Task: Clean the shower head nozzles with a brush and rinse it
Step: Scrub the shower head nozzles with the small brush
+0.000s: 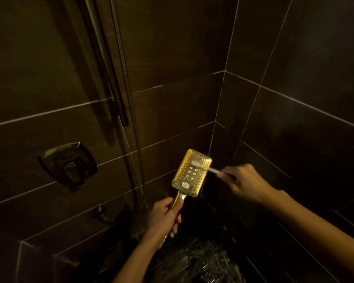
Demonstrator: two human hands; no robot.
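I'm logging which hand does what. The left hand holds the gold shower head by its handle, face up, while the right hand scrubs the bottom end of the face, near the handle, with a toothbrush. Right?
Not quite. In the head view the toothbrush bristles sit on the top end of the shower head face, far from the handle. The rest stands: left hand on the handle, right hand scrubbing.

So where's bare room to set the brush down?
The tiled ledge below the mixer valve is bare left of the hose outlet. It's crowded around the shower head, toothbrush and both hands.
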